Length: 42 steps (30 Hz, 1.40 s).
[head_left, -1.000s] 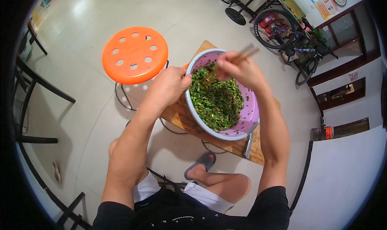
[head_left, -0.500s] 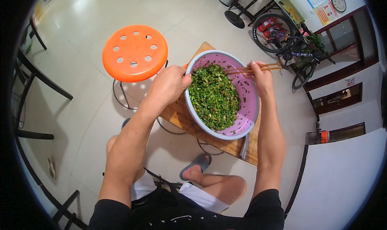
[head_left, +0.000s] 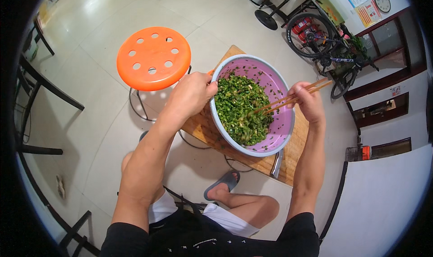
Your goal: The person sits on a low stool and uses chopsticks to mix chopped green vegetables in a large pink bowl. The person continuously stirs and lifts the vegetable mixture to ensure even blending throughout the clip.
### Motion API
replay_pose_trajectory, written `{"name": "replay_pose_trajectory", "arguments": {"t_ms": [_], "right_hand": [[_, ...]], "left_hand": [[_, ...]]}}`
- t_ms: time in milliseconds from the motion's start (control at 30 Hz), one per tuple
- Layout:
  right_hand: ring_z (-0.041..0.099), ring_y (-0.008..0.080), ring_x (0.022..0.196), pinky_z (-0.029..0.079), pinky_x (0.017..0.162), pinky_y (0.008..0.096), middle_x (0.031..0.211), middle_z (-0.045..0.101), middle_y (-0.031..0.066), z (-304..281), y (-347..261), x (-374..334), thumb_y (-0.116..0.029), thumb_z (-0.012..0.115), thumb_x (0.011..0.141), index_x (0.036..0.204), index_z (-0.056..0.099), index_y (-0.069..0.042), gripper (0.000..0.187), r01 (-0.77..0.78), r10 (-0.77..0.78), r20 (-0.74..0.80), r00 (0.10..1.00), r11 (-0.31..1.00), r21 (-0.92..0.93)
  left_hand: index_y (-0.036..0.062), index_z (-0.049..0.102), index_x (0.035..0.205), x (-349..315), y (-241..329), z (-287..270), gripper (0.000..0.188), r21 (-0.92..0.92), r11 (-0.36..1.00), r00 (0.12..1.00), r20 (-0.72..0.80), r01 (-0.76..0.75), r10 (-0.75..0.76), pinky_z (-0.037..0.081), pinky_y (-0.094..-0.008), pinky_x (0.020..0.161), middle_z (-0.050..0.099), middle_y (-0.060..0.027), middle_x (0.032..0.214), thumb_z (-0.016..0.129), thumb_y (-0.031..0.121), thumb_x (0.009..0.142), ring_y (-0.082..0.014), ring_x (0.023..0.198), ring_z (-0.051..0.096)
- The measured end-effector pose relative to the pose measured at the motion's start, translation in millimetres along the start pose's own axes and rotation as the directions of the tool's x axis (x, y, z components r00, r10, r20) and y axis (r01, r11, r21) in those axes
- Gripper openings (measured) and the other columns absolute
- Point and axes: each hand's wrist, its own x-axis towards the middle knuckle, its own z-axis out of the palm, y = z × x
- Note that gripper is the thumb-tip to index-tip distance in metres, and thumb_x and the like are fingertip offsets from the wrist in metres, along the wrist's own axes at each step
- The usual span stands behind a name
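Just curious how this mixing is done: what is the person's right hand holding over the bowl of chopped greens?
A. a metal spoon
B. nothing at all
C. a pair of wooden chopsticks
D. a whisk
C: the right hand grips a pair of wooden chopsticks whose tips reach into the chopped greens, while the left hand steadies the rim of the purple bowl.

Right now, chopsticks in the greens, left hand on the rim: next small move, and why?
Probably sweep the chopsticks toward the bare purple wall of the bowl. The chopped greens are heaped on the left-hand side, and the left hand already steadies the rim while the right hand holds the sticks.
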Motion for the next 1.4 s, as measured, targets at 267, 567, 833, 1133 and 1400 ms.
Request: {"name": "replay_pose_trajectory", "arguments": {"t_ms": [267, 567, 833, 1133, 1400], "right_hand": [[0.070, 0.0189, 0.070, 0.057, 0.065, 0.0310, 0.084, 0.072, 0.0114, 24.2, 21.8, 59.3, -0.024, 0.060, 0.105, 0.098, 0.066, 0.002, 0.027, 0.079, -0.061, -0.245, 0.968, 0.995, 0.064], [0.072, 0.0185, 0.065, 0.058, 0.058, 0.0283, 0.081, 0.073, 0.0116, 53.1, -35.4, 32.3, -0.022, 0.059, 0.106, 0.096, 0.067, 0.002, 0.027, 0.156, -0.168, -0.097, 0.981, 0.980, -0.126], [0.071, 0.0183, 0.059, 0.055, 0.048, 0.0263, 0.074, 0.069, 0.0098, -10.7, -17.8, -9.1, -0.026, 0.068, 0.101, 0.091, 0.064, 0.001, 0.029, -0.057, -0.033, -0.518, 0.855, 0.986, -0.157], [0.071, 0.0149, 0.061, 0.056, 0.051, 0.0252, 0.074, 0.070, 0.0094, -17.9, -19.1, -29.0, -0.020, 0.076, 0.095, 0.090, 0.068, 0.002, 0.024, -0.191, 0.026, -0.489, 0.872, 0.938, -0.290], [0.072, 0.0175, 0.062, 0.060, 0.056, 0.0276, 0.076, 0.070, 0.0110, -25.3, -13.1, -30.1, -0.008, 0.068, 0.093, 0.087, 0.063, 0.001, 0.012, -0.219, 0.076, -0.480, 0.874, 0.943, -0.251]], "left_hand": [[-0.0083, 0.068, 0.089, 1.1, 8.0, -1.2, 0.036, 0.057, 0.998, 1.000, 0.008, 0.018, -0.018, 0.052, -0.0505, 0.071, 0.063, -0.0273, 0.071, 0.057, 0.025, 0.094, -0.0427, 0.068, 0.065], [-0.0092, 0.065, 0.085, 0.7, 5.2, -1.6, 0.036, 0.010, 1.000, 0.999, 0.026, 0.019, -0.020, 0.051, -0.0505, 0.069, 0.060, -0.0263, 0.067, 0.056, 0.025, 0.093, -0.0406, 0.064, 0.063], [-0.0090, 0.065, 0.088, 0.7, -0.2, 1.7, 0.035, -0.002, 1.000, 1.000, 0.004, 0.014, -0.014, 0.048, -0.0424, 0.063, 0.054, -0.0202, 0.064, 0.059, 0.024, 0.096, -0.0269, 0.058, 0.053], [-0.0079, 0.067, 0.089, 0.4, 4.6, -1.2, 0.036, 0.014, 1.000, 1.000, 0.006, 0.001, -0.001, 0.051, -0.0509, 0.069, 0.062, -0.0257, 0.069, 0.056, 0.026, 0.094, -0.0413, 0.066, 0.063], [-0.0073, 0.068, 0.089, -1.8, 6.1, -3.0, 0.036, 0.014, 1.000, 1.000, 0.010, 0.021, -0.022, 0.051, -0.0498, 0.069, 0.061, -0.0243, 0.067, 0.054, 0.026, 0.095, -0.0400, 0.065, 0.062]]}}
